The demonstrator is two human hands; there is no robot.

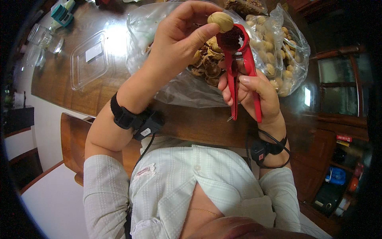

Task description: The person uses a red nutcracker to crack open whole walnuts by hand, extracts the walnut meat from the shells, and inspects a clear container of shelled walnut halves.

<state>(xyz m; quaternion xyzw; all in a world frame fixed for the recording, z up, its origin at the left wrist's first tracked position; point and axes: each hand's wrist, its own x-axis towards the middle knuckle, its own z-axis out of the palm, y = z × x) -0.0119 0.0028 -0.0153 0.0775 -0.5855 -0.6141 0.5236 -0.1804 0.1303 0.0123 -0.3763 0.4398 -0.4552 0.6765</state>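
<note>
Between the thumb and fingers of my left hand [185,38] is a whole walnut [220,22], held at the upper rim of a red nutcracker [251,64]. My right hand [262,92] grips the nutcracker by its two handles, which stand apart with a small spring between them. The dark, toothed inside of its round cup faces up, and I see no nut inside. Beneath my hands, cracked walnut shells [212,67] lie on a clear plastic bag [191,92]. My left forearm hides part of that bag.
Several whole walnuts [270,70] fill a clear bag at the right. A bag of brown pieces [246,6] lies behind. To the left are a clear plastic container [89,70], glass jars [44,35] and a teal-capped bottle [62,15]. Cables hang from both wrist straps.
</note>
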